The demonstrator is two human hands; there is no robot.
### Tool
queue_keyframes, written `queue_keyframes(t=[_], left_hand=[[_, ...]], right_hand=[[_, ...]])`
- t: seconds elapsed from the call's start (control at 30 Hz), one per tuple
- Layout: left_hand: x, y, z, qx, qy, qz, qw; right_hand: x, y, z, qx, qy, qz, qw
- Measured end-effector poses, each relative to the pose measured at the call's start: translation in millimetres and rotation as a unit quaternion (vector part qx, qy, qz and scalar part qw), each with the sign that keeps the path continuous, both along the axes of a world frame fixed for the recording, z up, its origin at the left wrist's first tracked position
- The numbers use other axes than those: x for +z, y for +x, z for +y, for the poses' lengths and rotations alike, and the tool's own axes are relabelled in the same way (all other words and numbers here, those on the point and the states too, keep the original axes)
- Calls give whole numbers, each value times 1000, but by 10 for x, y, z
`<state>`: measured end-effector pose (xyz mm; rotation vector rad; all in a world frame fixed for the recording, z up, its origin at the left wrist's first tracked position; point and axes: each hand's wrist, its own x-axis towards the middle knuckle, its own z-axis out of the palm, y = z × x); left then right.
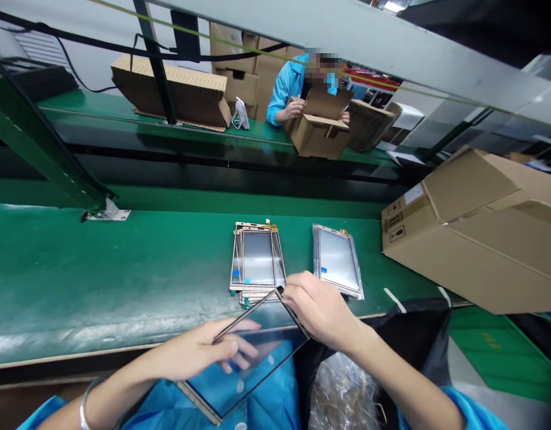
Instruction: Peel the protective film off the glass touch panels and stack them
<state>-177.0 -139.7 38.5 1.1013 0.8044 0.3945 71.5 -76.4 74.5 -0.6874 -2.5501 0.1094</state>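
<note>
Between my hands, over the table's front edge, a clear glass touch panel (266,352) with a thin dark border is held tilted. My left hand (212,349) grips its left edge, thumb on the near side and fingers showing through the glass behind. The fingers of my right hand (313,307) are pinched at the panel's upper right corner. Just beyond lies an uneven stack of similar framed panels (258,257) with small blue and green tabs. To its right rests another stack of panels (338,260) in clear plastic wrap.
A large cardboard carton (476,227) stands on the green table (123,280) at the right. Below the edge hangs a black bag (418,331) with crumpled clear plastic (344,394). Across the divider, a person in blue handles a small cardboard box (322,134). A green post (46,131) rises at the left.
</note>
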Motion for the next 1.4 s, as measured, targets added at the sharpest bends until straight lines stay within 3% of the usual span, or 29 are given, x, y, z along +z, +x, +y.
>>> queue_keyframes(t=[0.07, 0.13, 0.2, 0.23, 0.27, 0.33, 0.4, 0.43, 0.5, 0.53, 0.6, 0.7, 0.87, 1.13, 1.4], left_hand=[[-46, -49, 55, 22, -39, -42, 998], [-87, -129, 124, 41, -68, -71, 994], [-113, -218, 187, 56, -85, -83, 991], [-119, -255, 211, 60, -90, -83, 991], [-119, -280, 228, 65, -90, -79, 991], [-102, -286, 242, 63, -81, -63, 993], [-63, -235, 231, 39, -62, -37, 997], [-36, -196, 217, 21, -48, -22, 998], [24, -113, 182, -16, -10, 14, 1000], [55, -78, 164, -30, 9, 33, 999], [112, -31, 133, -45, 39, 66, 996], [171, -11, 112, -54, 60, 93, 992], [204, -1, 138, -72, 100, 111, 986], [259, 71, 159, -101, 122, 119, 980], [319, 153, 149, -93, 139, 120, 979]], right_hand=[[-63, 52, -150, -23, -10, 73, 997], [-42, 163, -308, -41, -141, 194, 970], [48, 335, -405, -61, -297, 319, 898], [100, 430, -417, -80, -338, 373, 860], [145, 518, -404, -109, -340, 421, 834], [185, 629, -322, -191, -243, 482, 820], [149, 608, -209, -250, -134, 457, 843], [112, 548, -153, -248, -115, 402, 874], [41, 367, -58, -178, -136, 245, 943], [20, 268, -20, -126, -154, 170, 965], [24, 101, 34, -42, -168, 65, 983], [105, -10, 66, 0, -167, -4, 986], [183, 38, 53, 4, -153, -46, 987], [153, 165, 35, 18, -178, 4, 984], [116, 296, -8, 16, -116, 11, 993]])
